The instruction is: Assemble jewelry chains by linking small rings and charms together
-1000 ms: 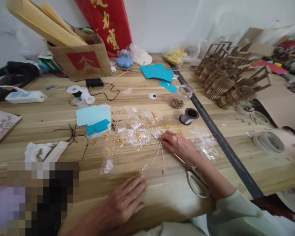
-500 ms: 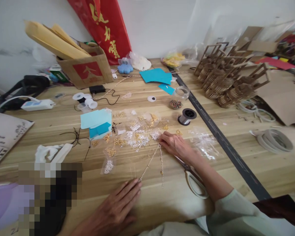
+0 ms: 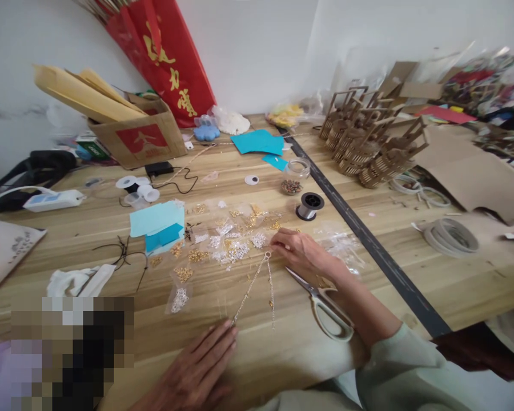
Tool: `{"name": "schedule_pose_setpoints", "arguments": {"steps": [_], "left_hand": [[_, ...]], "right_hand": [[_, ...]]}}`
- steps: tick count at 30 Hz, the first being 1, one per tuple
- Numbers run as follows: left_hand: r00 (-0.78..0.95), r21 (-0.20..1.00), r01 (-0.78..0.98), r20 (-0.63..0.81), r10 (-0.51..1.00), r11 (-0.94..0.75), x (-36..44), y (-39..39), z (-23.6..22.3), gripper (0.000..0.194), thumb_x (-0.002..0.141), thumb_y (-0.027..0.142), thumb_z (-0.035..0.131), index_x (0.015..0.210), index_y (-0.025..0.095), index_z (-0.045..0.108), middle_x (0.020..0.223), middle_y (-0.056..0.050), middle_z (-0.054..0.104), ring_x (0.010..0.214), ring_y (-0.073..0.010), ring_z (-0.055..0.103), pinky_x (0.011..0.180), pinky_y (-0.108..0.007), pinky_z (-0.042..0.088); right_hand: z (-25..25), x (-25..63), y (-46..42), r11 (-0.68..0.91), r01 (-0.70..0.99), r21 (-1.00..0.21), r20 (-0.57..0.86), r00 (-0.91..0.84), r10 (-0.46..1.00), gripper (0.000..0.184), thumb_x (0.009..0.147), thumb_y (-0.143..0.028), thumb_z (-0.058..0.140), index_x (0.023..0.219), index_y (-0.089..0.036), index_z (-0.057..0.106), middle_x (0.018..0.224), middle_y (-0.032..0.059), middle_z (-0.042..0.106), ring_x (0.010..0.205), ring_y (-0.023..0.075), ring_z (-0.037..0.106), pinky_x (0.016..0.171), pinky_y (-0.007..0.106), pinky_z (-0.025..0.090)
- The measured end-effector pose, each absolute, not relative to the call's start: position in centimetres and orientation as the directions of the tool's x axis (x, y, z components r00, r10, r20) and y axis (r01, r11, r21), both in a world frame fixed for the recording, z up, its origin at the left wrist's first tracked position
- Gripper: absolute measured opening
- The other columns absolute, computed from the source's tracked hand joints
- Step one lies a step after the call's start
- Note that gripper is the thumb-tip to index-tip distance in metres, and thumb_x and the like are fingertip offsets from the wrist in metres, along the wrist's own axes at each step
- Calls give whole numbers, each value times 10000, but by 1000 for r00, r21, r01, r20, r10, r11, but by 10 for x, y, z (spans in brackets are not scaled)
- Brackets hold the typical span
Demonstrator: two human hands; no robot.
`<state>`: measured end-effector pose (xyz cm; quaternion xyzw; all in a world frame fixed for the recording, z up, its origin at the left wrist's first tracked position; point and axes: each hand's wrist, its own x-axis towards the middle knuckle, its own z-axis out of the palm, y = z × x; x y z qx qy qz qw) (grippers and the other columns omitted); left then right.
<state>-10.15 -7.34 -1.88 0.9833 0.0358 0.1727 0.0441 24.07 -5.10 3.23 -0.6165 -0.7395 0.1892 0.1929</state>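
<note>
A thin silver-coloured chain (image 3: 247,295) with small gold bits lies on the wooden table in two strands that meet at a small ring (image 3: 268,255). My left hand (image 3: 205,359) rests flat with its fingers extended, the fingertips touching the lower end of one strand. The shorter strand hangs free of either hand. Just right of the ring, my right hand (image 3: 297,248) has its fingers bent together; what they hold, if anything, is hidden. Beneath my right forearm lies a pair of scissors (image 3: 332,317). Small bags of silver beads (image 3: 239,251) and gold beads (image 3: 197,255) lie beyond the chain.
A wire spool (image 3: 310,206) and a glass jar (image 3: 298,168) stand behind my right hand. Blue sheets (image 3: 156,220) lie to the left. Several wooden lantern-like baskets (image 3: 372,142) stand at the back right, past a dark strip (image 3: 362,240) across the table.
The view has shifted, so the scene sits further left and lower. My right hand has moved slightly away from the ring, which now shows. My left hand stays at the chain's end.
</note>
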Motion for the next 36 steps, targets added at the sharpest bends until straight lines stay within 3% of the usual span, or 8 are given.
{"name": "schedule_pose_setpoints", "arguments": {"steps": [3, 7, 15, 20, 22, 26, 33, 36], "left_hand": [[942, 102, 68, 322, 97, -992, -86, -73, -8, 432, 939, 299, 515, 1293, 53, 541, 1364, -155, 551, 1373, -293, 363, 1110, -416, 393], [953, 83, -85, 297, -57, -993, -55, -78, 8, 508, 914, 422, 542, 1271, 61, 556, 1327, -156, 584, 1346, -279, 412, 1082, -406, 425], [967, 119, -144, 227, -115, -982, -26, -80, 2, 560, 937, 450, 476, 1302, 26, 506, 1353, -195, 549, 1313, -280, 453, 1073, -403, 408], [956, 90, -143, 272, -114, -986, -27, -77, -5, 548, 940, 468, 460, 1270, 36, 535, 1332, -189, 570, 1279, -265, 494, 1038, -367, 438], [949, 73, -151, 291, -124, -986, -28, -77, -7, 533, 939, 468, 464, 1241, 39, 559, 1313, -181, 588, 1261, -276, 514, 1014, -365, 459], [940, 68, -179, 307, -151, -981, -28, -79, -9, 491, 942, 438, 477, 1220, 47, 577, 1292, -165, 609, 1243, -274, 533, 1007, -365, 465], [941, 79, -186, 302, -154, -979, -29, -80, -9, 468, 955, 408, 455, 1234, 48, 563, 1289, -158, 613, 1238, -273, 539, 996, -365, 479], [939, 78, -193, 304, -161, -978, -29, -79, -5, 444, 951, 399, 465, 1233, 71, 567, 1291, -130, 618, 1254, -261, 524, 1017, -360, 468]], "right_hand": [[48, 248, -57, 193, 851, -488, 110, -159, 981, 179, 974, -232, 473, 945, -153, 630, 890, 57, 632, 762, 155, 597, 696, 259, 405], [68, 250, -71, 197, 862, -467, 99, -170, 980, 214, 990, -269, 441, 946, -167, 623, 898, 58, 637, 763, 161, 605, 711, 269, 414], [67, 238, -120, 162, 890, -425, 19, -170, 985, 199, 990, -295, 440, 936, -200, 607, 903, 51, 625, 798, 177, 615, 711, 289, 437], [49, 219, -150, 65, 901, -429, -86, -113, 990, 80, 930, -216, 533, 979, -198, 594, 1029, 71, 617, 851, 197, 641, 716, 313, 486], [43, 212, -157, 35, 902, -430, -128, -99, 987, 127, 923, -188, 532, 1037, -200, 585, 1096, 84, 608, 927, 215, 642, 738, 322, 501], [37, 203, -164, -11, 906, -422, -154, -59, 986, 144, 946, -161, 482, 1008, -222, 597, 1093, 61, 619, 901, 198, 650, 733, 320, 505], [31, 193, -157, 62, 948, -312, -18, -71, 997, 134, 961, -199, 470, 979, -203, 603, 1069, 71, 629, 956, 213, 609, 742, 327, 505], [30, 186, -146, 123, 955, -269, 81, -105, 991, 148, 949, -178, 482, 1028, -192, 606, 1079, 84, 629, 1046, 236, 558, 856, 380, 494]]}}
